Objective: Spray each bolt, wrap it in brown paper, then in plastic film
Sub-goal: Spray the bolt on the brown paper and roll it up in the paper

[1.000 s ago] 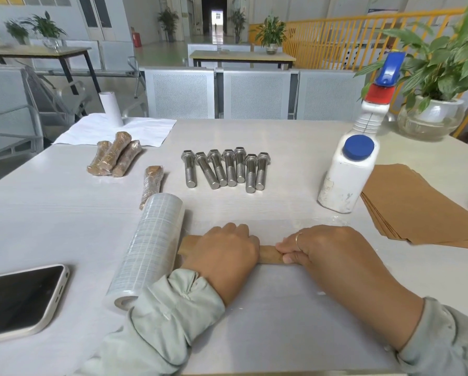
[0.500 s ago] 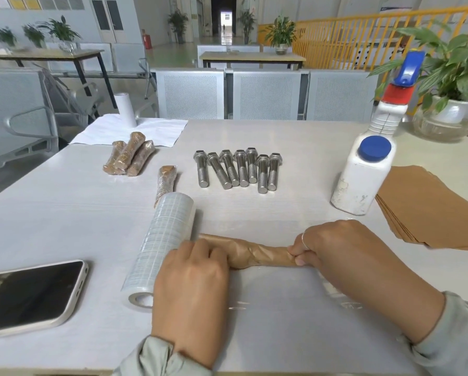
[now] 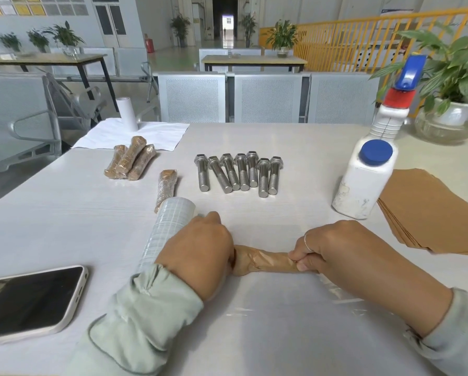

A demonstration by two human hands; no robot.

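A bolt wrapped in brown paper [image 3: 265, 263] lies crosswise on a sheet of clear plastic film [image 3: 276, 316] spread on the table. My left hand [image 3: 197, 253] grips its left end and my right hand [image 3: 333, 248] pinches its right end. The film roll [image 3: 167, 232] lies just left of my left hand, partly under it. Several bare steel bolts [image 3: 238, 173] lie in a row further back. One wrapped bolt [image 3: 166, 187] sits beyond the roll, and three more wrapped bolts [image 3: 131, 161] are piled at the back left. A white spray bottle [image 3: 366, 175] stands at the right.
A stack of brown paper sheets [image 3: 428, 210] lies at the right edge. A phone [image 3: 29, 302] rests at the near left. A white cloth [image 3: 135, 134] with a small white roll [image 3: 127, 114] is at the back left. A potted plant [image 3: 450, 115] stands at the back right.
Both hands have drawn the paper-wrapped bolt toward me on the film, exposing its middle. My left hand shifted from on top of the bolt to its left end.
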